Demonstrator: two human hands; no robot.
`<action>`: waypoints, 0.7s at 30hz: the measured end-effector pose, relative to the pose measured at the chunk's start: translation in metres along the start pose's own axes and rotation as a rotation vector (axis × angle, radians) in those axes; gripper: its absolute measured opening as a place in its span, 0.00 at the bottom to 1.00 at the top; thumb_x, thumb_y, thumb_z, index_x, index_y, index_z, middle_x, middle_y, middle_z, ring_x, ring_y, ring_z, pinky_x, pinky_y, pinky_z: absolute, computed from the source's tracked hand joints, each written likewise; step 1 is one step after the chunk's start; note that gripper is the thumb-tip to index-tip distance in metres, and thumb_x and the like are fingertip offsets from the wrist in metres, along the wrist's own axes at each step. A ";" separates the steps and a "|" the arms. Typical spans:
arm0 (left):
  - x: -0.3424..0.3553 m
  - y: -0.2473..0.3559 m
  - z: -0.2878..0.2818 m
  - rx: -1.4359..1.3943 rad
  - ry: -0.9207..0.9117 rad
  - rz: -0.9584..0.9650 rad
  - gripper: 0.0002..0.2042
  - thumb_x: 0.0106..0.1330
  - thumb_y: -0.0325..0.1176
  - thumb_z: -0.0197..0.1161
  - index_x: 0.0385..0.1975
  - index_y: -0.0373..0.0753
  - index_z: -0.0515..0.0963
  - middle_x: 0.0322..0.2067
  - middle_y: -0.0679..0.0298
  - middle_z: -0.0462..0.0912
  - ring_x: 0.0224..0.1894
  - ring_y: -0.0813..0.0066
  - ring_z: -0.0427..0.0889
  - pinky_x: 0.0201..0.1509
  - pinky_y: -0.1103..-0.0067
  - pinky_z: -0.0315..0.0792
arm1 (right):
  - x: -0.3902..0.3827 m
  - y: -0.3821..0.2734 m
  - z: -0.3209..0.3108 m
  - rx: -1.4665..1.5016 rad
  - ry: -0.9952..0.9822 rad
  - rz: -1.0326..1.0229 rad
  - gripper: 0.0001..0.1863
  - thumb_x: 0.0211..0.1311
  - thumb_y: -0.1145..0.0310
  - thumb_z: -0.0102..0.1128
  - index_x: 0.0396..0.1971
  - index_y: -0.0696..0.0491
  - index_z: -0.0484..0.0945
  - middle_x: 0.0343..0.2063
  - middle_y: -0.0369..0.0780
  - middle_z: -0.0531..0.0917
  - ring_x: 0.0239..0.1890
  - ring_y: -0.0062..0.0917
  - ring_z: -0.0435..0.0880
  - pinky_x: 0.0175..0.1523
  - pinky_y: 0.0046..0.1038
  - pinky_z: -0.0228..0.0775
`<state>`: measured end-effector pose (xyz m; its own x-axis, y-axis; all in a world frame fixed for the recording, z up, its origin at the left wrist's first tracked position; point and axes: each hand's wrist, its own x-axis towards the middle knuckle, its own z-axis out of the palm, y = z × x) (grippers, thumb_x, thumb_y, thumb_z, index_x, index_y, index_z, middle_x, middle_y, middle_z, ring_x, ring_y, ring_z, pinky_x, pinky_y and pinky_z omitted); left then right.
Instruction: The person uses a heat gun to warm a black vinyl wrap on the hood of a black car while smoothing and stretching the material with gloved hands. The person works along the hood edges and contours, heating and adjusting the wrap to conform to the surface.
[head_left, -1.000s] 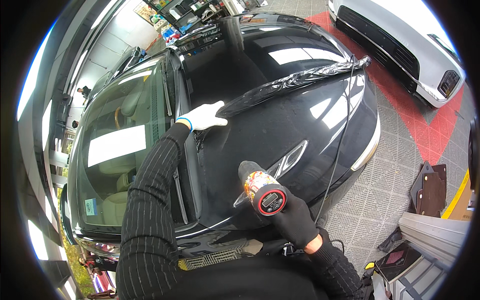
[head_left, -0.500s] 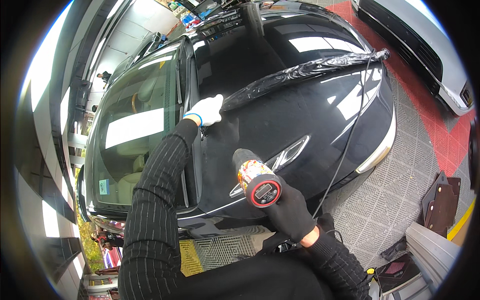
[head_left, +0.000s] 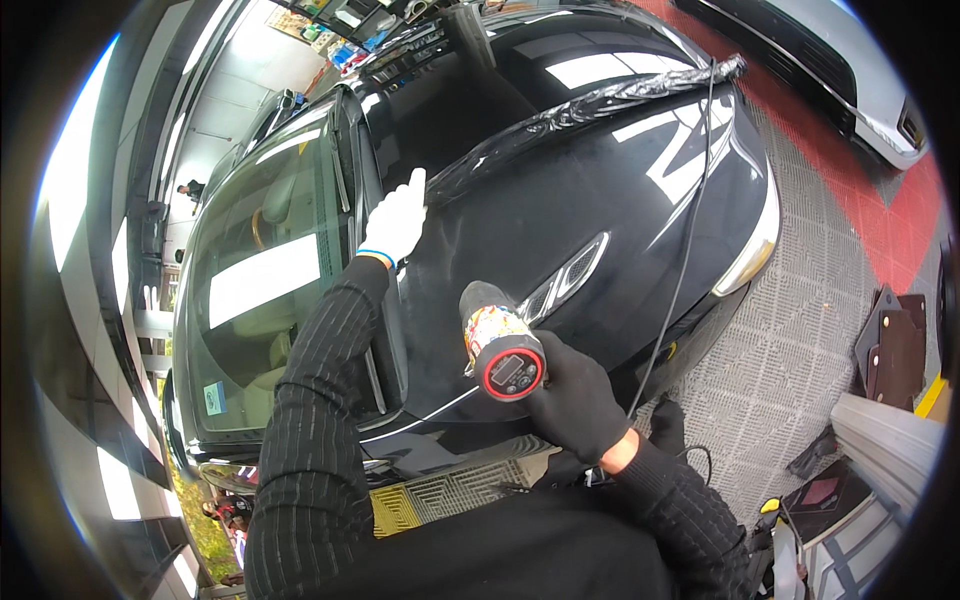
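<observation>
A glossy black car bonnet (head_left: 520,220) lies in front of me. A bunched strip of shiny black film (head_left: 600,105) runs across it from beside my left hand to the far right edge. My left hand (head_left: 396,220), in a white glove with a blue cuff edge, rests at the strip's near end by the windscreen base. Its fingers look stretched out over the surface. In a black glove, my right hand (head_left: 580,400) grips a heat gun (head_left: 497,345) with a patterned barrel and red-ringed display. The nozzle is directed at the bonnet below my left hand.
A thin black cable (head_left: 690,220) crosses the bonnet's right side. A chrome-edged vent (head_left: 568,277) sits near the heat gun. The windscreen (head_left: 270,250) lies left. Another car (head_left: 800,60) stands at the far right. Brown panels (head_left: 890,345) lie on the grey grid floor.
My left hand has gone from a closed grip at the strip's end to straighter fingers. The heat gun has shifted slightly left and up in view. The whole view has shifted a little.
</observation>
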<state>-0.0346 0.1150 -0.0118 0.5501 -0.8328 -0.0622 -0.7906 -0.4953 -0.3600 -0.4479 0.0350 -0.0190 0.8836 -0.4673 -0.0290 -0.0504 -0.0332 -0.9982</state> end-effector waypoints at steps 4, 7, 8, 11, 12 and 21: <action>0.014 -0.012 -0.006 -0.119 -0.108 0.069 0.25 0.72 0.47 0.67 0.59 0.36 0.71 0.42 0.45 0.86 0.48 0.42 0.88 0.50 0.53 0.80 | 0.005 0.003 0.009 -0.021 0.061 -0.032 0.22 0.69 0.58 0.68 0.55 0.57 0.79 0.41 0.53 0.88 0.44 0.53 0.89 0.48 0.49 0.81; 0.028 -0.024 -0.012 -0.226 -0.271 0.003 0.25 0.65 0.51 0.69 0.46 0.33 0.77 0.42 0.44 0.87 0.49 0.41 0.87 0.56 0.58 0.79 | 0.006 0.002 0.011 -0.019 0.041 0.002 0.22 0.68 0.59 0.69 0.55 0.56 0.79 0.42 0.52 0.89 0.45 0.52 0.89 0.49 0.48 0.81; 0.032 -0.027 -0.015 -0.288 -0.318 0.046 0.24 0.64 0.50 0.69 0.43 0.32 0.79 0.43 0.44 0.87 0.50 0.42 0.87 0.57 0.60 0.78 | 0.005 0.000 0.013 -0.032 0.034 -0.007 0.22 0.68 0.59 0.69 0.55 0.56 0.79 0.42 0.52 0.89 0.45 0.52 0.89 0.49 0.48 0.81; 0.039 -0.031 -0.017 -0.350 -0.367 0.106 0.24 0.62 0.49 0.68 0.43 0.30 0.83 0.45 0.42 0.87 0.51 0.44 0.86 0.57 0.61 0.77 | 0.003 -0.001 0.014 -0.036 0.035 -0.033 0.22 0.68 0.58 0.69 0.55 0.56 0.79 0.42 0.52 0.89 0.45 0.52 0.89 0.50 0.47 0.81; 0.038 -0.030 -0.017 -0.341 -0.397 0.101 0.25 0.62 0.50 0.68 0.44 0.30 0.83 0.45 0.42 0.87 0.51 0.44 0.85 0.57 0.61 0.77 | 0.001 -0.001 0.015 -0.033 0.034 -0.040 0.22 0.68 0.58 0.69 0.55 0.56 0.79 0.42 0.52 0.89 0.45 0.52 0.89 0.50 0.47 0.81; 0.029 -0.018 -0.036 -0.424 -0.461 0.079 0.19 0.65 0.44 0.69 0.39 0.30 0.81 0.32 0.55 0.84 0.37 0.65 0.81 0.48 0.68 0.75 | -0.012 0.006 0.017 0.013 -0.019 -0.008 0.24 0.69 0.56 0.69 0.55 0.58 0.78 0.41 0.53 0.89 0.46 0.52 0.90 0.51 0.48 0.80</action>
<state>-0.0144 0.0908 0.0264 0.4704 -0.7253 -0.5027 -0.8194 -0.5705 0.0564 -0.4510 0.0551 -0.0253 0.8927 -0.4502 -0.0215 -0.0368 -0.0253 -0.9990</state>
